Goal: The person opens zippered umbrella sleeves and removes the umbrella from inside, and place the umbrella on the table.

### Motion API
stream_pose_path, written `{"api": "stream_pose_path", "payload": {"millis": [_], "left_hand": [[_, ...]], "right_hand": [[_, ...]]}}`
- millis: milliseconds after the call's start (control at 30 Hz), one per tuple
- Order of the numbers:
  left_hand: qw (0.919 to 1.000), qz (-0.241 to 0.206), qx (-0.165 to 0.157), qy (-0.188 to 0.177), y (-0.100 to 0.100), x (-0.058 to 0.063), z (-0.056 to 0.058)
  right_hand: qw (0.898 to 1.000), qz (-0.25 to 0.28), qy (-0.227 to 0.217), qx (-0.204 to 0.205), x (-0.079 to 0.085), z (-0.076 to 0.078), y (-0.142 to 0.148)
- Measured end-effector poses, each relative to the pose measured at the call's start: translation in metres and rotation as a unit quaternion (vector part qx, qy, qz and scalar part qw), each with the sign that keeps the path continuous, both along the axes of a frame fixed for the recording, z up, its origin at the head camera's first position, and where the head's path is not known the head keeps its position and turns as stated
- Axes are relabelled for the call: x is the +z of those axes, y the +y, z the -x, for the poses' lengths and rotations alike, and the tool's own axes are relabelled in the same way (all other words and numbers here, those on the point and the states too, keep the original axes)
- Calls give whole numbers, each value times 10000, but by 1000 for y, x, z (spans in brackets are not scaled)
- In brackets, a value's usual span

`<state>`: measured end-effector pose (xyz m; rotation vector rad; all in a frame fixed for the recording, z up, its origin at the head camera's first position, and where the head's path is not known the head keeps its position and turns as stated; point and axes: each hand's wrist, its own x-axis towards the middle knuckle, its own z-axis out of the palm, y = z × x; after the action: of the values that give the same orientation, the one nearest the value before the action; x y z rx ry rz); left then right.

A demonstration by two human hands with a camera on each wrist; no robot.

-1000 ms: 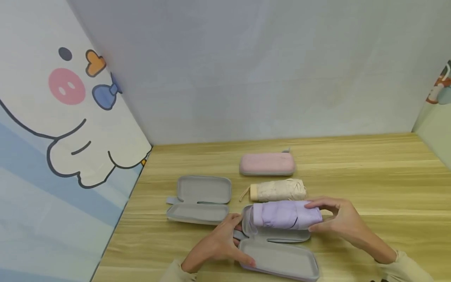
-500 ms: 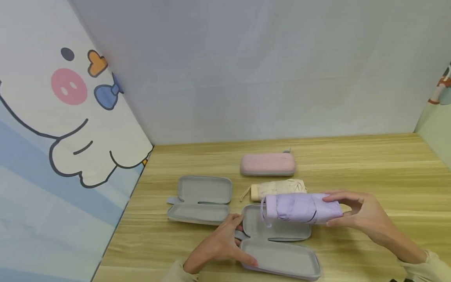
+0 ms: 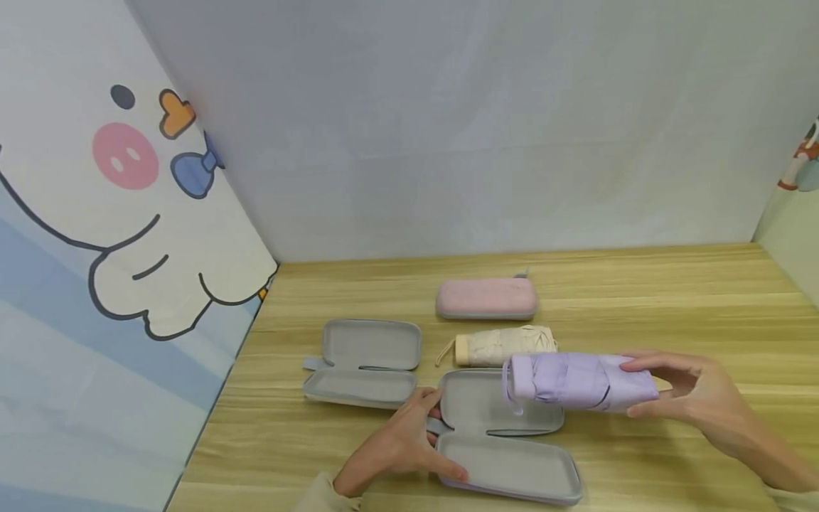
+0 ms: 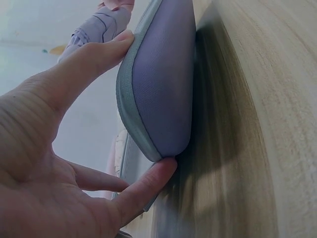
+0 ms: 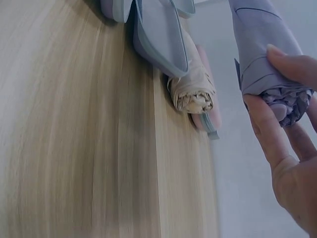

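Observation:
A folded lilac umbrella [image 3: 576, 382] with a wrist loop hangs over the far half of an open lilac case [image 3: 508, 466] with a grey lining. My right hand [image 3: 700, 398] grips the umbrella by its right end; the right wrist view shows thumb and fingers around the bunched fabric of the umbrella [image 5: 265, 49]. At the case's left end, my left hand [image 3: 403, 441] holds it with the thumb on the near half's rim. Against the lilac shell [image 4: 163, 79] in the left wrist view, thumb and a finger press at the zipped edge.
Behind the umbrella lies a cream folded umbrella [image 3: 499, 345], partly covered by it in the head view. A closed pink case [image 3: 486, 297] is farther back. Another open grey-lined case [image 3: 371, 345] lies to the left on the wooden table [image 3: 704, 313].
My right hand has lifted the lilac umbrella off the case's far half and carried it to the right. The left hand stays at the case.

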<state>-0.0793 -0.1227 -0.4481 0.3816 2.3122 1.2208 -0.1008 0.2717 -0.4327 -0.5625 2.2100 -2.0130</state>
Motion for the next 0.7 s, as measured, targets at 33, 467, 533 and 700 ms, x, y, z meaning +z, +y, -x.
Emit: {"api": "stream_pose_path", "payload": {"millis": [33, 467, 533, 700], "left_hand": [[10000, 6, 2, -3, 0, 0, 0], [10000, 38, -14, 49, -1, 0, 1], [10000, -5, -20, 53, -1, 1, 0], [10000, -24, 6, 71, -1, 2, -1]], "right_hand": [[10000, -15, -6, -16, 0, 0, 3], [9980, -636, 25, -36, -8, -6, 43], [9965, -823, -23, -138, -10, -7, 49], [9911, -1299, -1, -306, -20, -10, 63]]}}
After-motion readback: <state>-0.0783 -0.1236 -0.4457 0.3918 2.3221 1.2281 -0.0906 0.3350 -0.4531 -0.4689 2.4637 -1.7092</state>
